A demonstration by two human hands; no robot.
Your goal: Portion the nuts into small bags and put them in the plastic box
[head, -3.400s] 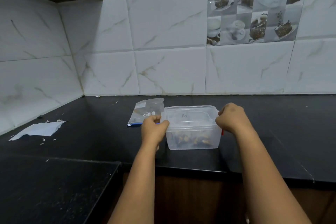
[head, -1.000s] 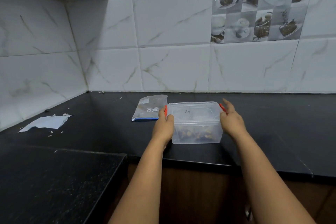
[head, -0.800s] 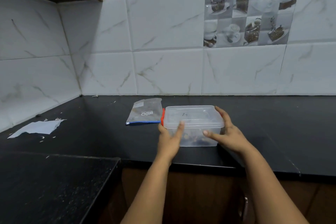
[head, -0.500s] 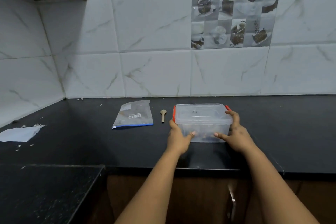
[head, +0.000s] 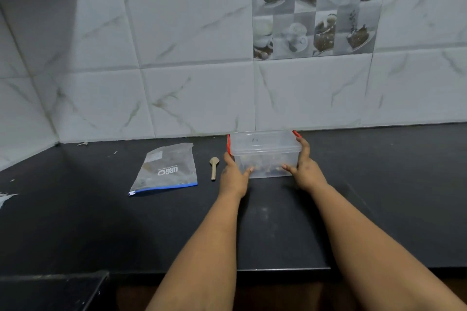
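A clear plastic box (head: 264, 153) stands on the black worktop (head: 379, 197), set back close to the rear edge where the worktop meets the tiled wall (head: 202, 83). Its clear lid is on, with a red clip showing at the left end and another at the far right corner. Through the near wall a low layer of brownish nuts and bagged contents shows at the bottom, too blurred to tell one from another.

Both hands are on the box. The left hand (head: 233, 175) lies against the left end and the near left corner, fingers mostly straight and spread, one fingertip on the front wall. The right hand (head: 304, 168) cups the right end, its fingers reaching up to the lid's edge beside the red clip and its thumb laid across the front wall. The box sits flat on the worktop between the two palms.

Just beside the left hand, toward the left edge of the worktop, lies a small pale spoon (head: 213, 167), bowl toward the wall and handle toward the front edge. Further left lies a flat zip bag (head: 165, 169) with a blue strip along its near edge and white lettering. A white paper scrap (head: 5, 198) shows at the far left edge.
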